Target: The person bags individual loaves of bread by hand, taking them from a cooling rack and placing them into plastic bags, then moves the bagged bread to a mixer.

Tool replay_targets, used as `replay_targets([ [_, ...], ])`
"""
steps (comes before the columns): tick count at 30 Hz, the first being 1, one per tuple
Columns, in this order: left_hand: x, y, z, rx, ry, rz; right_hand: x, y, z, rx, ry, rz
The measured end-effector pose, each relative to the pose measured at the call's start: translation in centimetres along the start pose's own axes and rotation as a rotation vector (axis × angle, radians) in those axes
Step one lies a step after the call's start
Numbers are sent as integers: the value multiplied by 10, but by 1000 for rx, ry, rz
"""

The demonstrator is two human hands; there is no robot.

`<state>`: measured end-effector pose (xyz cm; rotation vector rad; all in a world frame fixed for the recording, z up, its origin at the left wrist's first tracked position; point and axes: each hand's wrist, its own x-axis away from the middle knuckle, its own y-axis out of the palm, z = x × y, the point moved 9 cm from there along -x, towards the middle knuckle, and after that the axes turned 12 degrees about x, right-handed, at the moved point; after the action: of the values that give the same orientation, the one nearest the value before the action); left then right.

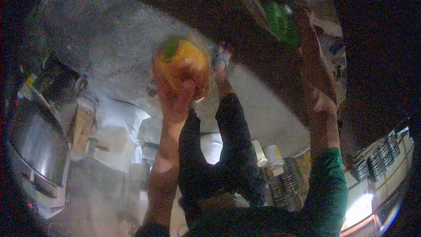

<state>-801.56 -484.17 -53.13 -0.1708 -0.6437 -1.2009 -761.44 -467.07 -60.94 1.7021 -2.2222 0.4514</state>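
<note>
My left hand (pixel 175 98) is raised in the middle of the view and grips a round orange-yellow thing (pixel 182 66) with a green patch on top, possibly a fruit or a wrapped bundle. My right hand (pixel 324 104), on an arm with a green sleeve, reaches out to the right and lies against the edge of a long dark slab (pixel 263 61). Blur hides how its fingers are set. Between my arms, legs in dark trousers (pixel 228 149) stretch forward, ending in a sandalled foot (pixel 222 59).
Grey concrete floor (pixel 109 39) lies ahead. A shiny metal vessel (pixel 35 145) stands at left, with white sacks (pixel 118 131) beside it. Two pale buckets (pixel 269 154) stand past the legs. A green thing (pixel 280 22) lies on the dark slab. Racks (pixel 381 153) and a lamp (pixel 359 208) are lower right.
</note>
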Motion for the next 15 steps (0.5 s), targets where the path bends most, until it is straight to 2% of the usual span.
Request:
replay_targets([
  [4, -4, 11, 2, -98, -18, -68, 1, -4, -1, 2, 4, -9],
  [9, -27, 43, 22, -167, 41, -259, 9, -1, -4, -11, 3, -24],
  [12, -35, 51, 21, -317, 65, -247, 14, -1, -8, -18, 1, -46],
  [15, -31, 71, 27, -99, -124, -243, 27, 2, -12, -47, -5, -85],
])
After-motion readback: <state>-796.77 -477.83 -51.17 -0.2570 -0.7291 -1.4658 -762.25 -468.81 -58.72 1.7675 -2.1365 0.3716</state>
